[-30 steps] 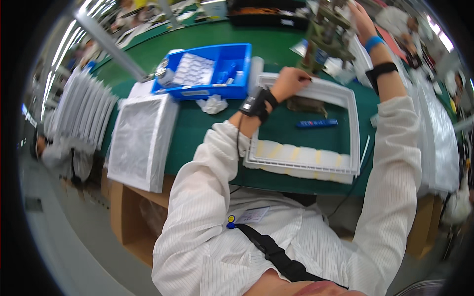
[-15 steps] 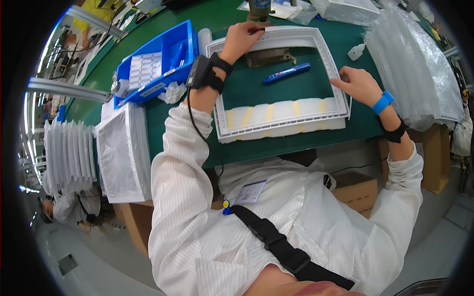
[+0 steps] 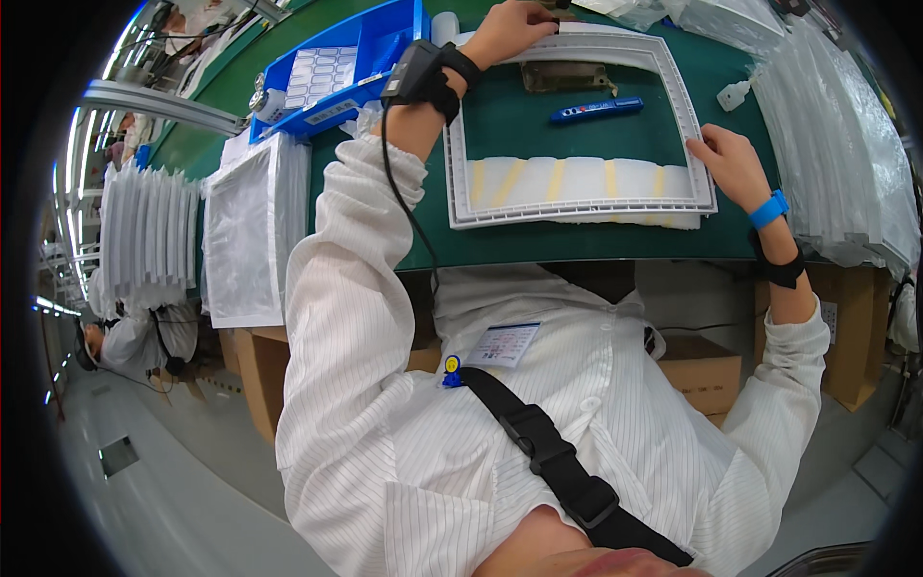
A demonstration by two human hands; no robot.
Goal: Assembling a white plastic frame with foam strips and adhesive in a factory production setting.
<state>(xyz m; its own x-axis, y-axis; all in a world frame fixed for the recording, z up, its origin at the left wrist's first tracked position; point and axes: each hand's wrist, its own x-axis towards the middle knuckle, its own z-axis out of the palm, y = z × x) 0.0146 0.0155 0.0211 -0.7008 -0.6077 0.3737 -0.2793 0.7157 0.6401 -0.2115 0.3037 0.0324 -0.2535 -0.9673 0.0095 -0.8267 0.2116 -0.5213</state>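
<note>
A white rectangular plastic frame lies on the green table in front of me. Its near side rests over a white foam pad with yellow stripes. At the far side of the frame, my left hand is closed in a pinch, a small dark piece showing at the fingertips; its kind is unclear. My right hand grips the right side of the frame between thumb and fingers. Inside the frame's opening are a blue pen-like tool and a worn brownish block.
A blue divided bin with label sheets stands at the left. Plastic-wrapped frames and a row of white panels are farther left. Bagged sheets and a small white bottle sit at the right.
The view has shifted, so the table and frame appear higher and farther right. My right hand has closed on the frame's side, while my left stays pinched at its far side.
</note>
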